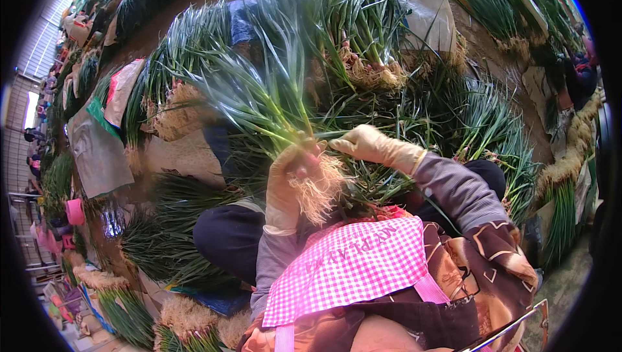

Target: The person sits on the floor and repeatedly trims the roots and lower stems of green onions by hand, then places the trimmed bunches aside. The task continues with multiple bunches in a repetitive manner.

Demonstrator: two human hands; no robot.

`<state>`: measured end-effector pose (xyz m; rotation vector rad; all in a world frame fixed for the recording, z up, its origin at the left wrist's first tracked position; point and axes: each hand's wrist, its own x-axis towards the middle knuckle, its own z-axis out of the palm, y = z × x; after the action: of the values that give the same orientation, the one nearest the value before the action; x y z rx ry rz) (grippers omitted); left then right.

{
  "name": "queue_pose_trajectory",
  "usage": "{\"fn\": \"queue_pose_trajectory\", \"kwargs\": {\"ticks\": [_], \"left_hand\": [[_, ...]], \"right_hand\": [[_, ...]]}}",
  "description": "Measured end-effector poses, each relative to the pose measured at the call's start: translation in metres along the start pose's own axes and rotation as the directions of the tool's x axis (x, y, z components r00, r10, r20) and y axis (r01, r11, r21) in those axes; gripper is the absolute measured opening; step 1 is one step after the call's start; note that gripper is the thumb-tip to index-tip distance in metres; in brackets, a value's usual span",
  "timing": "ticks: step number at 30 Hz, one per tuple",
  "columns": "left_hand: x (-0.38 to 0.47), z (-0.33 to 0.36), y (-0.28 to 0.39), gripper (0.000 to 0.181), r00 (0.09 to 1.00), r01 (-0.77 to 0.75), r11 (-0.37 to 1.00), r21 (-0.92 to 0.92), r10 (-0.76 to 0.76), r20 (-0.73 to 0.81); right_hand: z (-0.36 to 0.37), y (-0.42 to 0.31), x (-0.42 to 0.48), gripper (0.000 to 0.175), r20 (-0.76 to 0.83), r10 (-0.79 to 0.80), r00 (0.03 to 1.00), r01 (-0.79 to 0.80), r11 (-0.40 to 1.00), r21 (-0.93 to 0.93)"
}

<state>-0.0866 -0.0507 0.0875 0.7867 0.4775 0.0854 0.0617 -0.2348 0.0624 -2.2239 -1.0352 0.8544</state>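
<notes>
A cream glove covers my left hand [284,186], which grips a bunch of green onions [311,169] just above the bulbs. Pinkish bulbs and pale stringy roots hang below this grip, over my lap. The long green leaves fan upward and away, partly blurred. Just right of the bunch is my right hand [362,145], in a matching glove with its fingers curled closed. A thin green leaf [326,134] runs from the bunch into these fingers. Loose green leaves [379,109] cover the ground beneath and beyond my hands.
More onion bunches stand ahead [374,55] and lie to the left [180,230]. Another onion pile [491,133] lies at right. Sacks [99,148] rest on the wet floor at left. Rooted bundles [189,318] lie at lower left. People are visible at the far left edge.
</notes>
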Motion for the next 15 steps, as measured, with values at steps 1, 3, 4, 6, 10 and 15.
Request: {"fn": "queue_pose_trajectory", "kwargs": {"ticks": [1,3,4,6,10,15], "left_hand": [[-0.002,0.003,0.001,0.037,0.999,0.011,0.999,-0.049,-0.010,0.039],[-0.002,0.006,0.005,0.037,0.999,0.016,1.000,0.027,-0.017,0.036],[-0.003,0.007,0.004,0.037,0.998,0.028,0.999,0.039,-0.030,0.051],[-0.004,0.009,0.002,0.037,0.996,0.082,0.996,-0.028,-0.082,0.024],[-0.003,0.007,-0.004,0.026,0.996,0.089,0.996,-0.019,-0.088,0.026],[0.001,0.001,-0.007,0.028,0.994,0.108,0.994,-0.031,-0.108,-0.005]], "right_hand": [[-0.011,-0.003,-0.004,0.058,0.072,0.157,0.985,-0.114,0.904,-0.413],[-0.046,-0.002,-0.013,0.054,0.153,0.358,0.921,-0.185,0.749,-0.636],[-0.058,-0.005,-0.012,0.055,0.077,0.262,0.962,-0.188,0.839,-0.510],[-0.069,-0.015,-0.001,0.055,-0.022,0.164,0.986,-0.165,0.957,-0.240],[-0.035,-0.042,0.038,0.045,-0.001,0.116,0.993,-0.093,0.801,0.591],[0.014,-0.036,0.069,0.021,-0.037,0.095,0.995,-0.025,0.580,0.814]]}}
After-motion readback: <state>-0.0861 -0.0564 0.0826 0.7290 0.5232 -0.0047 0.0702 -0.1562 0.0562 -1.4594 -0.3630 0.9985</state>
